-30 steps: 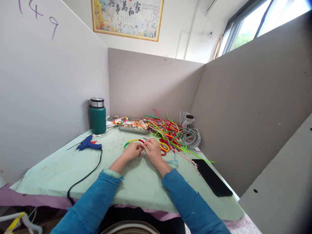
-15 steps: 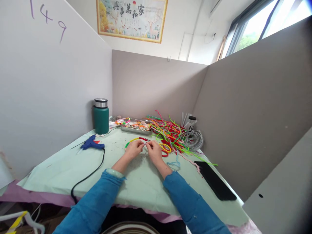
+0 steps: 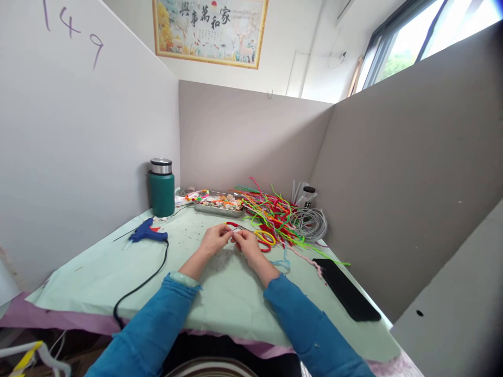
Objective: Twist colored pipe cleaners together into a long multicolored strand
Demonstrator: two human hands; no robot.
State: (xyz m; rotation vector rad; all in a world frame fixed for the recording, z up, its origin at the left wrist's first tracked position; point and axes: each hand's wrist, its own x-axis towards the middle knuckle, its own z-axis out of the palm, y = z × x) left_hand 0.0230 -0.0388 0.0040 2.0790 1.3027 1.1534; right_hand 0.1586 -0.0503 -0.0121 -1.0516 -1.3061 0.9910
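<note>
Both hands meet over the middle of the pale green table cover (image 3: pixel 98 272). My left hand (image 3: pixel 214 240) and my right hand (image 3: pixel 245 243) are each pinched on a bent pipe cleaner (image 3: pixel 232 225) whose red end shows just above the fingers. Whatever else lies between the fingertips is too small to make out. A yellow and red loop of pipe cleaner (image 3: pixel 265 239) lies right beside my right hand. Blue sleeves cover both forearms.
A heap of coloured pipe cleaners (image 3: pixel 275 214) and a coil of white wire (image 3: pixel 312 224) lie at the back right. A metal tray of small bits (image 3: pixel 218 203), a green flask (image 3: pixel 161 188), a blue glue gun (image 3: pixel 147 233) with its black cord, and a black phone (image 3: pixel 346 296) are about.
The green and yellow arc of the pipe cleaner seen left of my hands earlier is hidden now; only the red end shows. My hands stay together, shifted slightly.
</note>
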